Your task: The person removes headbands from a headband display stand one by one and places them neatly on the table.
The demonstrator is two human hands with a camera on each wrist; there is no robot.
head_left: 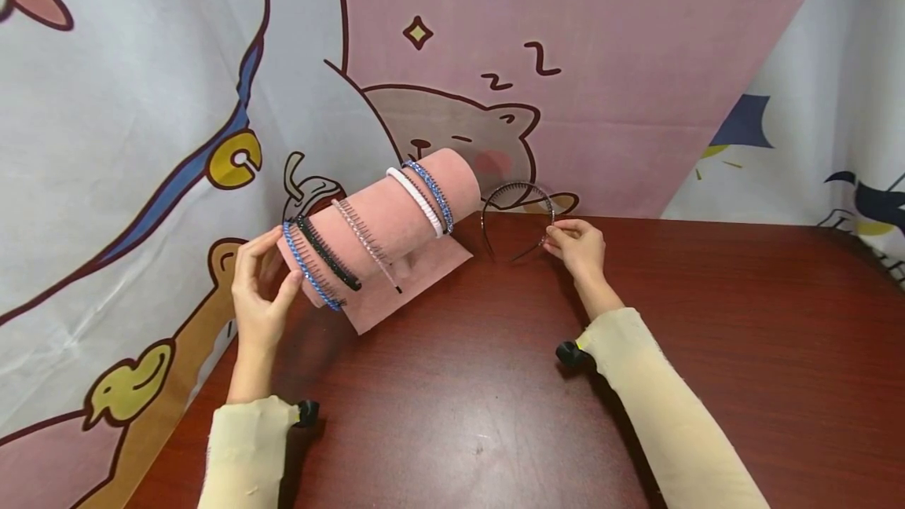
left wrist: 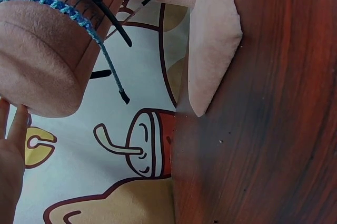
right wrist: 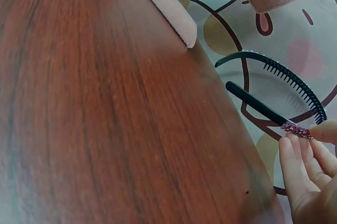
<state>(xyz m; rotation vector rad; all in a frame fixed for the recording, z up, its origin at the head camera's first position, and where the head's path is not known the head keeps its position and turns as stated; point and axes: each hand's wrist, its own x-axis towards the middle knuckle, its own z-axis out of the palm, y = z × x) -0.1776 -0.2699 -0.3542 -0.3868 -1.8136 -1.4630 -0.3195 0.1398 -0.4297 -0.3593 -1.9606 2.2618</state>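
Observation:
A pink fabric headband stand (head_left: 403, 218) has a thick roll carried on a post above a flat base. My left hand (head_left: 258, 289) holds the roll's near left end, thumb in front and fingers at the far side. Close to that hand, a blue headband (head_left: 305, 269) and a black headband (head_left: 328, 254) sit round the roll. Further along are a thin pale pink headband (head_left: 360, 230), a white headband (head_left: 417, 203) and another blue headband (head_left: 433, 193). To the right of the stand, my right hand (head_left: 581, 248) pinches a dark toothed headband (right wrist: 295, 79) by its reddish glittery side.
The stand's flat base (head_left: 417, 285) rests on the dark red-brown wooden table (head_left: 481, 399). Behind the table hangs a cloth (head_left: 601, 124) printed with cartoon animals, and it continues along the left side. Dark wrist cameras (head_left: 571, 353) are worn at both sleeves.

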